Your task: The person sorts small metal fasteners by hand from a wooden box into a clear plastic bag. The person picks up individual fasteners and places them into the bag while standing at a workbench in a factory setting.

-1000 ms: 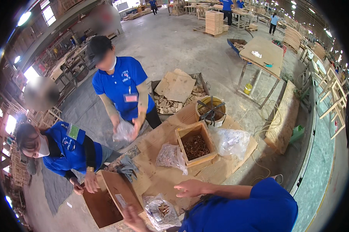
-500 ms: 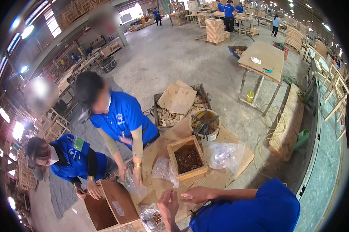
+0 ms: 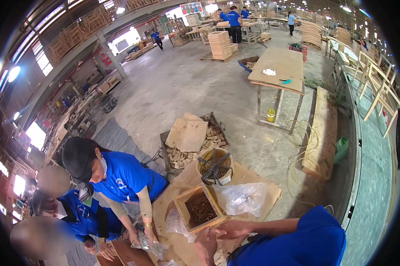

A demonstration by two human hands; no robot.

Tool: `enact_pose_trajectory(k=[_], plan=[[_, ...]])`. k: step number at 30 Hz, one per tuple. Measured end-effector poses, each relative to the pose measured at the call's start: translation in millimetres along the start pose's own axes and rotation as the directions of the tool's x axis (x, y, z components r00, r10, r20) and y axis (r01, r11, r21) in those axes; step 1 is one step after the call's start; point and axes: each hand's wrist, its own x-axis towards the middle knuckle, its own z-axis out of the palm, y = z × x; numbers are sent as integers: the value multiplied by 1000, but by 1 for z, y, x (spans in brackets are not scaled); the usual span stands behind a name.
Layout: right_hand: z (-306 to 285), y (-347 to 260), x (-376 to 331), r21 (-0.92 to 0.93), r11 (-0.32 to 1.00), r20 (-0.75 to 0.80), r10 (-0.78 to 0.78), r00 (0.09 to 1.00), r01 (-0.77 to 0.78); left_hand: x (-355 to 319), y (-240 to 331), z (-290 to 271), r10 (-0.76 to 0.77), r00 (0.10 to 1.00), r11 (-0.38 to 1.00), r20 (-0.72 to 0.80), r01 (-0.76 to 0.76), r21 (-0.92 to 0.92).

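My left hand (image 3: 206,244) is raised in front of a square wooden box (image 3: 181,205), its fingers curled together. From the right my right hand (image 3: 232,229) comes in toward it, fingers bent and closed, fingertips close to the left hand. Anything between the fingers is too small or hidden to make out. Brown metal screws or similar small hardware (image 3: 201,212) lie in the box. A clear plastic bag (image 3: 241,198) rests right of the box, and another clear bag (image 3: 177,224) lies on its left. Cardboard (image 3: 263,205) covers the work surface.
A bucket (image 3: 227,177) of small brown parts stands behind the box. On the left, a co-worker (image 3: 129,175) handles a clear bag (image 3: 152,244); another person's hands are at a brown box (image 3: 135,256). Beyond are a bin of wood scraps (image 3: 175,157) and a table (image 3: 282,66).
The view has shifted, so the bench sits lower and further left. My hands are now closer to the box's near edge. The co-worker on the left bends lower over the bag.
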Motion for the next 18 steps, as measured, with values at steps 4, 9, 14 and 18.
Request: enact_pose_trajectory(k=[4, 9, 14, 18], plan=[[-4, -2, -6, 49, 998, -85, -30, 996, 35, 6, 7, -3, 3, 999, 1000, 44, -4, 28], [0, -15, -3, 182, 983, -38, -31, 999, 37, 10, 2, -15, 71, 996, 996, 45, -73, 57], [25, -24, 8, 157, 988, -15, 5, 1000, -2, 13, 2, -32, 196, 981, 980, 14, -196, -24], [45, -36, 24, 140, 990, -8, -2, 1000, 3, -6, 6, -64, 13, 999, 1000, 30, -13, -14]])
